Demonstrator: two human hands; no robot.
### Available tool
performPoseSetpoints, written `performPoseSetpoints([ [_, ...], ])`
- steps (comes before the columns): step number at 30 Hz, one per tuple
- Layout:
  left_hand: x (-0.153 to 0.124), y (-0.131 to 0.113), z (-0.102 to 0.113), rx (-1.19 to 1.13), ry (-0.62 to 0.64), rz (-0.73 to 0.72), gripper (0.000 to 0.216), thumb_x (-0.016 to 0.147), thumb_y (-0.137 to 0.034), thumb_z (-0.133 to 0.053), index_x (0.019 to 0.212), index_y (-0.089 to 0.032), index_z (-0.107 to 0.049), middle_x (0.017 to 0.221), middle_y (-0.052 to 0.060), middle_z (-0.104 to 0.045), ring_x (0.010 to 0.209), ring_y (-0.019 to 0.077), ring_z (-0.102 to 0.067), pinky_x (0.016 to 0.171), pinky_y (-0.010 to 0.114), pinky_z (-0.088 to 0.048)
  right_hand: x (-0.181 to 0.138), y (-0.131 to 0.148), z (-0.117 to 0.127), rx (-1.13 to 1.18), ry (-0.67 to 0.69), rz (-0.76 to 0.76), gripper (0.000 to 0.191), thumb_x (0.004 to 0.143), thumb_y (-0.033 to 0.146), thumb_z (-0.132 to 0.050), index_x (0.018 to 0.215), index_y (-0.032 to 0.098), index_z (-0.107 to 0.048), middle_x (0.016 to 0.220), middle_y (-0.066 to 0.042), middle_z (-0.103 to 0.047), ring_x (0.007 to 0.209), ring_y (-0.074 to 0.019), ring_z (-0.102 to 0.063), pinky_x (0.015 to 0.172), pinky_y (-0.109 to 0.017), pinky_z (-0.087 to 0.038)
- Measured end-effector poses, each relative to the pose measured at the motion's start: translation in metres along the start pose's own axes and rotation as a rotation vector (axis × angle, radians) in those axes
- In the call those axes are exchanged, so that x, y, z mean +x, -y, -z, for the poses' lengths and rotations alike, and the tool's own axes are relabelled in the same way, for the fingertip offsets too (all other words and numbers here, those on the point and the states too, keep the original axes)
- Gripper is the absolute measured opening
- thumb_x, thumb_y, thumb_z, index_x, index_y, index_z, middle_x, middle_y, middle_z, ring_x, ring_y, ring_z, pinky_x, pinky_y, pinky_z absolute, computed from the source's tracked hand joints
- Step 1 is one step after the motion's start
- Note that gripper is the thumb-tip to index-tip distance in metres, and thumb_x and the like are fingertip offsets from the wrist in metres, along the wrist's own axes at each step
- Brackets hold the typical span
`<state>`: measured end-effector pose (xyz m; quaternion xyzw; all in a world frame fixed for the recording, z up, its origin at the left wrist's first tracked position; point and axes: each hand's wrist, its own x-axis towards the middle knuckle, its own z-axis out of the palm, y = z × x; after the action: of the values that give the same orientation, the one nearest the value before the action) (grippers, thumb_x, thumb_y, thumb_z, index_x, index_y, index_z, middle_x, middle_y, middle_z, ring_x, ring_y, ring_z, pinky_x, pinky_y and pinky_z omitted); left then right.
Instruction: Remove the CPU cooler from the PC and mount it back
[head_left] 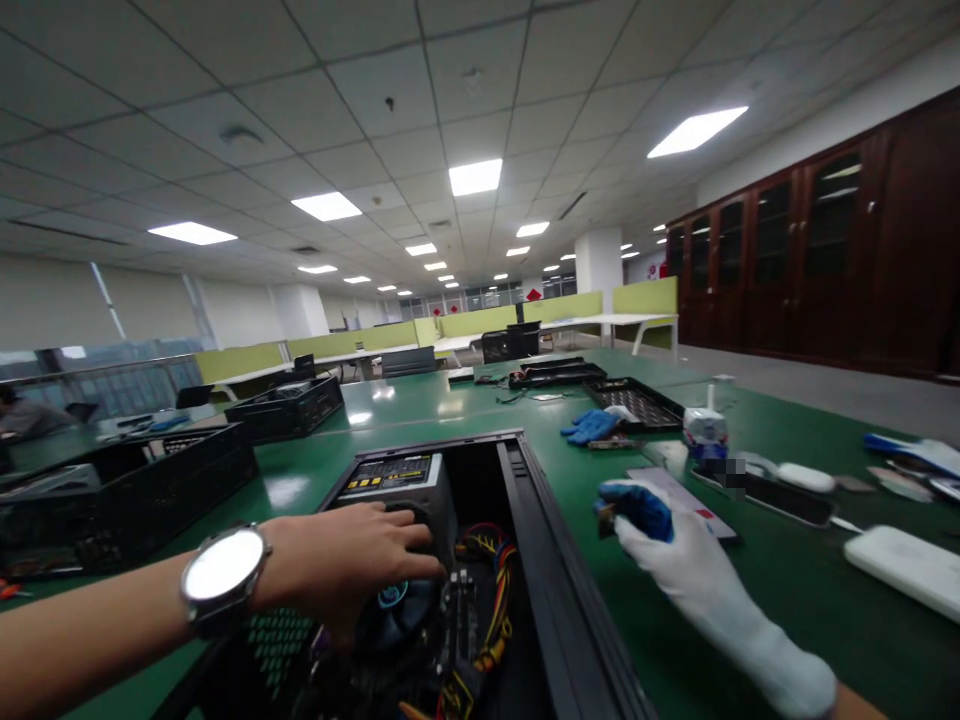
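My left hand (352,560), bare and with a watch (225,578) on its wrist, reaches over an open computer case (555,590). Its fingers are stretched out and apart, above the cooling fan (394,612) and beside the power supply (394,475); whether they touch anything I cannot tell. Bundled coloured cables (501,610) run along the inside, close to the memory slots (459,610). To the right of the case, my right hand (652,525) wears a white glove with a blue palm. Its fingers are curled round a small dark piece (606,515), mostly hidden.
More computer cases (127,490) stand on the green table (300,490) at left. A blue glove (589,427) lies by a black side panel (637,400). Phones, a white box (907,570) and a small bottle (705,430) are at right. A person (34,415) sits far left.
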<state>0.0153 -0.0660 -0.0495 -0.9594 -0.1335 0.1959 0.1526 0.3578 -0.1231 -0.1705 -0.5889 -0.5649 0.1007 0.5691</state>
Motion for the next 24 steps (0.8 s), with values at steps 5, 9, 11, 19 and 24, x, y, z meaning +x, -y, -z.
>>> performPoseSetpoints([
  [5,0.010,0.004,-0.011,0.040,0.038,0.010,0.093,0.067,-0.013,-0.082,0.146,-0.035,-0.039,0.144,0.009,-0.054,0.120,0.0348,-0.060,0.093,0.048,-0.056,-0.008,0.009,-0.010,-0.122,0.154,0.018,0.041,0.078,0.044,-0.054,0.104,0.018,-0.072,0.097,-0.010,-0.076,0.093,-0.0285,-0.072,0.088,-0.042,-0.057],
  [9,0.009,0.008,-0.021,0.061,0.075,0.040,0.092,0.065,-0.017,-0.085,0.143,-0.036,-0.043,0.145,0.012,-0.053,0.115,0.0385,-0.064,0.087,0.049,-0.058,-0.010,0.004,-0.010,-0.168,0.221,0.041,0.042,0.081,0.043,-0.052,0.108,0.018,-0.070,0.103,-0.010,-0.075,0.098,-0.0286,-0.071,0.093,-0.043,-0.055],
  [11,0.007,0.008,-0.024,0.054,0.081,0.054,0.094,0.064,-0.018,-0.086,0.145,-0.036,-0.042,0.146,0.014,-0.052,0.115,0.0395,-0.064,0.087,0.050,-0.058,-0.009,0.001,-0.009,-0.173,0.215,0.042,0.042,0.080,0.043,-0.053,0.108,0.018,-0.071,0.106,-0.011,-0.075,0.099,-0.0290,-0.070,0.094,-0.044,-0.055],
  [19,0.003,-0.004,-0.018,-0.005,0.106,0.104,0.102,0.064,-0.018,-0.088,0.148,-0.044,-0.036,0.148,0.013,-0.051,0.104,0.0399,-0.070,0.081,0.054,-0.060,-0.011,0.000,-0.018,-0.139,0.222,0.106,0.036,0.080,0.034,-0.053,0.104,0.017,-0.073,0.103,-0.010,-0.076,0.099,-0.0265,-0.072,0.093,-0.040,-0.056],
  [24,0.004,-0.005,-0.016,-0.008,0.106,0.089,0.102,0.066,-0.013,-0.086,0.150,-0.042,-0.035,0.148,0.014,-0.051,0.108,0.0408,-0.068,0.085,0.053,-0.059,-0.014,-0.003,-0.024,-0.135,0.228,0.167,0.033,0.080,0.031,-0.052,0.102,0.017,-0.073,0.100,-0.009,-0.077,0.095,-0.0254,-0.073,0.090,-0.038,-0.058],
])
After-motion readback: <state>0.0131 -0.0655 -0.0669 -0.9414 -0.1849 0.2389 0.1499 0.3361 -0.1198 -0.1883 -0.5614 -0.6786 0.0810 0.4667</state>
